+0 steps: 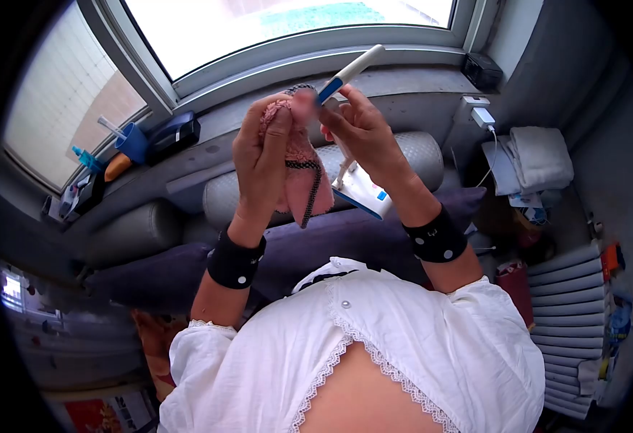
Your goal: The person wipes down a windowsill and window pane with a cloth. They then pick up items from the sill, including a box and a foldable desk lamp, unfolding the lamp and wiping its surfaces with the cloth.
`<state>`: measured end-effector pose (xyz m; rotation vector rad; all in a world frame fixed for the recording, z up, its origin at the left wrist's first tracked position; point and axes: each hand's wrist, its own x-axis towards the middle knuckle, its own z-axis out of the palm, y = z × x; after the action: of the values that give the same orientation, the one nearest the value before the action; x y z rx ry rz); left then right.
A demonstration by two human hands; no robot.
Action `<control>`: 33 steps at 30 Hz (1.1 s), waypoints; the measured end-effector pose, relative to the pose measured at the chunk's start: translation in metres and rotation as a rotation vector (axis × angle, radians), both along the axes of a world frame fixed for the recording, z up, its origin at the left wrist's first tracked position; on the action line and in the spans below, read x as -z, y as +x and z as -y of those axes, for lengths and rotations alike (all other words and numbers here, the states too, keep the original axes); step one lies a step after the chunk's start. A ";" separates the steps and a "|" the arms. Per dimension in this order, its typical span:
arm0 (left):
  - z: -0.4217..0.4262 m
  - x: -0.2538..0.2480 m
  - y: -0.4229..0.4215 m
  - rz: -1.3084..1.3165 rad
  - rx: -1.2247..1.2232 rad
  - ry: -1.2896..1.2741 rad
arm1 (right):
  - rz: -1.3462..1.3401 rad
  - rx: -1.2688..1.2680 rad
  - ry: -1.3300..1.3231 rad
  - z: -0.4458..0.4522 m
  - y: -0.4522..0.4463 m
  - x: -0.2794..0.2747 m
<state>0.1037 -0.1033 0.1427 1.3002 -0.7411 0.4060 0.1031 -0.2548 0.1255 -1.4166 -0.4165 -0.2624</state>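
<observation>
A pink cloth (308, 180) with a black-and-white edging hangs from my left hand (264, 144), whose fingers are closed on it. To the right, my right hand (363, 133) is closed round the lower part of a white and blue stick-like handle (357, 65), which slants up toward the window. The bunched top of the cloth meets the handle's lower end; a blurred patch hides the contact. Below my right hand shows a white flat object (365, 189) with blue marks; what supports it cannot be made out.
Behind the hands are a window sill (410, 83) and a grey bolster (421, 155). A blue cup (132, 141) stands at the left. On the right are a black box (482, 71), a white charger (483, 118), a folded white towel (542, 160) and a radiator (565, 310).
</observation>
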 end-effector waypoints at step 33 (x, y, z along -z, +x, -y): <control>0.014 0.074 -0.008 0.155 -0.097 0.413 | 0.124 -0.081 0.501 0.020 0.000 -0.046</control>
<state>0.0955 -0.1171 0.0682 1.7108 -0.9272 0.4505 0.1030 -0.2750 0.1719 -0.8940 -0.4697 -0.3614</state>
